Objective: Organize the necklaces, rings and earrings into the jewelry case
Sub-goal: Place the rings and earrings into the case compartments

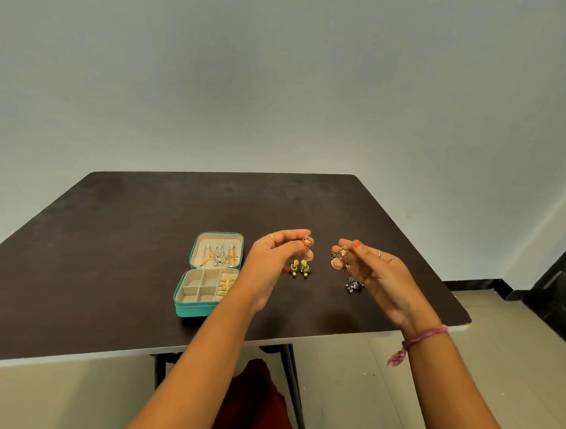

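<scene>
- Jewelry case [205, 277], teal, is lying open on the dark worktop [120, 240] left of both hands; a pale wall is rising behind, tiled floor below.
- Left hand [275, 255] is pinching a gold jhumka earring [307, 250]; right hand [374, 270] is pinching its twin [339, 258], each grip closed on the top.
- Green earrings [300, 268] and a silver cluster [354, 283] are lying beneath, clear of the worktop's near edge.
</scene>
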`<state>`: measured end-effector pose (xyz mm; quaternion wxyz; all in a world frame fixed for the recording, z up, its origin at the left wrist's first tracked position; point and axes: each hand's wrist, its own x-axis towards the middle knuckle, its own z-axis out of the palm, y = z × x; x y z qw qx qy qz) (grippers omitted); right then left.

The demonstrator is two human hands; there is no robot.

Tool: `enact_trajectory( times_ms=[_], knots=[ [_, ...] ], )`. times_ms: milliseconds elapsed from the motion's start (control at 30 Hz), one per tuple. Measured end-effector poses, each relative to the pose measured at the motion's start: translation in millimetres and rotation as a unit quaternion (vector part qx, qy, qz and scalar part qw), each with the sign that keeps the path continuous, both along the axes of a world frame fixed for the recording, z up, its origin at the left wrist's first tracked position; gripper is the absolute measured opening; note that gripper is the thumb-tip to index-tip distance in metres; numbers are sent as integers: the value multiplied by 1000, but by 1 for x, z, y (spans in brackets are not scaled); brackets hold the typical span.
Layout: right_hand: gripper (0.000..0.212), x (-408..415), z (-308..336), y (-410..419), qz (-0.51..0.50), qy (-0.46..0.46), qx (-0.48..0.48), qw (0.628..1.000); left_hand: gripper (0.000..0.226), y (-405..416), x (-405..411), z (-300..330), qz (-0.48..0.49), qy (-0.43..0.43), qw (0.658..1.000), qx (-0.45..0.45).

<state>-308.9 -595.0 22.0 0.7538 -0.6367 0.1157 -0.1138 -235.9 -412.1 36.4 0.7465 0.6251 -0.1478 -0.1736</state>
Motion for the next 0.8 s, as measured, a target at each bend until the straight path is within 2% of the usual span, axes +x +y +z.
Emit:
enact_trajectory(
  times_ms=[100, 200, 300, 400, 600, 700, 800],
  knots=[
    [25, 1, -2, 9, 29, -1, -15, 999, 18, 13, 3, 4, 9, 27, 999, -20],
    [28, 3, -3, 17, 55, -12, -30, 998, 22, 27, 8, 5, 12, 3, 1000, 4],
    [32, 5, -8, 25, 67, -27, -30, 997, 32, 42, 14, 5, 10, -39, 997, 63],
    [34, 10, -17, 35, 74, -34, -55, 995, 39, 55, 19, 4, -29, -85, 983, 161],
    [29, 20, -32, 60, 86, -13, -45, 995, 25, 63, 26, -6, -40, -96, 962, 252],
    [28, 25, -39, 67, 82, 4, -25, 996, 19, 58, 29, -11, -30, -128, 940, 315],
    [26, 28, -43, 70, 86, 27, -30, 995, 16, 49, 34, -15, -49, -171, 897, 405]
  ],
)
